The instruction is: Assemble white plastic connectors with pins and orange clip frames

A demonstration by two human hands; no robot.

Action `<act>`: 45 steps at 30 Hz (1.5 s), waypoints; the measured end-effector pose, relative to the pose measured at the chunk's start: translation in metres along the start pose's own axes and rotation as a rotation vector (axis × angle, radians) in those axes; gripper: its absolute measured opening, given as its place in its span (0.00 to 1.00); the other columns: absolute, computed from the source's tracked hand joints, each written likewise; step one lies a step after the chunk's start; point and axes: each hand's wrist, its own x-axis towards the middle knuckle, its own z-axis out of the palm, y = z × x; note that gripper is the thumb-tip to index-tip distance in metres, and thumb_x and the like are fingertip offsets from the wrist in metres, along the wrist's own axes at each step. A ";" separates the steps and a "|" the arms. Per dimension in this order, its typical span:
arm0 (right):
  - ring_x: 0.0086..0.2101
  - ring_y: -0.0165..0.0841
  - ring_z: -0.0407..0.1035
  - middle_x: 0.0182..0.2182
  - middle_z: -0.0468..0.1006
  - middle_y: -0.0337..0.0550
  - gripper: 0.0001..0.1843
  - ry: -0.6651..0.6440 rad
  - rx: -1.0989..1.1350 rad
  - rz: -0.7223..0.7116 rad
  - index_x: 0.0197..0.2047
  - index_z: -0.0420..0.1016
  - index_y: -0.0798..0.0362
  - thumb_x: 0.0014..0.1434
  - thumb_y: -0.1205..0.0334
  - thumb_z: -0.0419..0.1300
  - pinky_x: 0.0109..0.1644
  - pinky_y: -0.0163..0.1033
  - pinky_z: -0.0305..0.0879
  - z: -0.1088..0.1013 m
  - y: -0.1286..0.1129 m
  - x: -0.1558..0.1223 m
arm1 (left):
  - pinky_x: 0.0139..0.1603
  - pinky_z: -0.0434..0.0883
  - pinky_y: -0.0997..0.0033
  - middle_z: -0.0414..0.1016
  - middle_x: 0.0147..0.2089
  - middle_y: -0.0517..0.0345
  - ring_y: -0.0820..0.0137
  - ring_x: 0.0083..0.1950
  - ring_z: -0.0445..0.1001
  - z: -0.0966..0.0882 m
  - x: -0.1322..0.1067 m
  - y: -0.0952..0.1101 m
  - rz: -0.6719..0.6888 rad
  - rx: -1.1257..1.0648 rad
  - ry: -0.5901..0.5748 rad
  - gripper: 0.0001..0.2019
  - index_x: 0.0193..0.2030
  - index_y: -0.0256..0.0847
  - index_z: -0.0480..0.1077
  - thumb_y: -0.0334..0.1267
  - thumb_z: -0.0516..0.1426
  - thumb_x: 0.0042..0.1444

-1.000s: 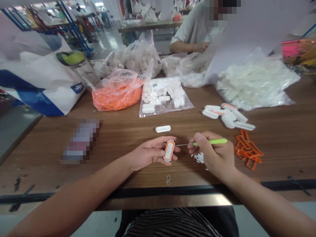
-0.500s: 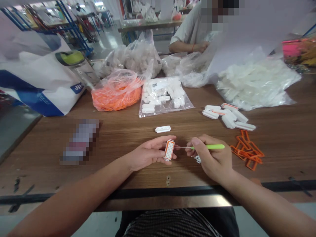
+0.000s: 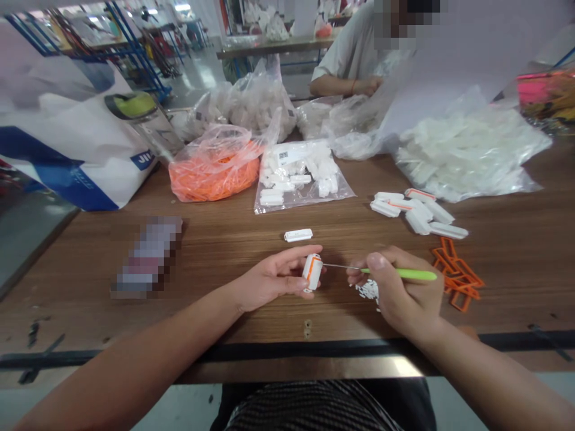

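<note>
Connector: the white plastic connector (image 3: 312, 272) with orange trim sits in the left hand, turned on its side on my feed, so its pin-hole face is hard to see.
Left hand: the left hand (image 3: 274, 280) lies palm-up, pinching the connector between thumb and curled fingers.
Right hand: the right hand (image 3: 401, 290) is to the right of the left hand, fingers closed, pinching the pick.
Pick: the pick (image 3: 404, 273) has a green handle and a thin steel needle pointing left; its tip is just beside the connector, and I can't tell whether they touch.
Under the right hand: a small heap of white pins (image 3: 367, 291) lies on the wooden table (image 3: 224, 251), partly hidden by the fingers.
Ahead of the left hand: a single white housing (image 3: 298, 235) lies alone.
Right of the right hand: orange frames (image 3: 456, 274) are piled up, with white housings (image 3: 415, 211) farther ahead.
Far ahead: plastic bags hold white parts (image 3: 299, 173) and orange parts (image 3: 211, 170).
Across the table: a co-worker's hand (image 3: 371, 85) rests among more bags.
</note>
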 end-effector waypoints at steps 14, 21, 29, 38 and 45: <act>0.21 0.26 0.72 0.21 0.78 0.36 0.14 -0.121 -0.151 -0.111 0.27 0.72 0.52 0.64 0.67 0.54 0.26 0.32 0.68 0.004 -0.007 0.004 | 0.46 0.74 0.67 0.73 0.49 0.54 0.70 0.45 0.71 0.001 0.001 -0.003 -0.021 0.063 0.028 0.28 0.60 0.53 0.70 0.26 0.64 0.54; 0.21 0.24 0.73 0.21 0.78 0.36 0.13 -0.061 -0.100 -0.085 0.29 0.75 0.54 0.65 0.67 0.54 0.25 0.30 0.68 0.002 -0.003 0.003 | 0.46 0.74 0.66 0.73 0.52 0.52 0.66 0.49 0.72 0.000 0.001 -0.001 -0.036 0.043 -0.015 0.26 0.60 0.53 0.70 0.29 0.63 0.55; 0.21 0.25 0.73 0.23 0.79 0.37 0.13 -0.026 -0.048 -0.021 0.29 0.75 0.54 0.65 0.66 0.55 0.26 0.31 0.70 0.003 0.003 0.001 | 0.45 0.74 0.68 0.73 0.52 0.49 0.66 0.49 0.74 -0.001 0.000 -0.002 -0.032 0.042 -0.030 0.26 0.62 0.50 0.68 0.30 0.63 0.56; 0.20 0.26 0.73 0.21 0.78 0.37 0.13 -0.047 -0.116 -0.029 0.28 0.74 0.53 0.65 0.65 0.55 0.25 0.32 0.68 0.005 0.001 0.004 | 0.44 0.74 0.68 0.74 0.54 0.48 0.65 0.49 0.75 -0.002 0.000 -0.003 -0.041 0.034 -0.040 0.27 0.61 0.49 0.69 0.28 0.63 0.56; 0.22 0.27 0.74 0.22 0.78 0.37 0.12 -0.155 -0.245 -0.291 0.29 0.73 0.53 0.62 0.72 0.53 0.27 0.32 0.67 0.002 -0.010 0.008 | 0.41 0.74 0.71 0.74 0.55 0.47 0.67 0.46 0.75 -0.001 0.000 -0.002 -0.064 -0.009 0.008 0.22 0.60 0.48 0.71 0.33 0.62 0.58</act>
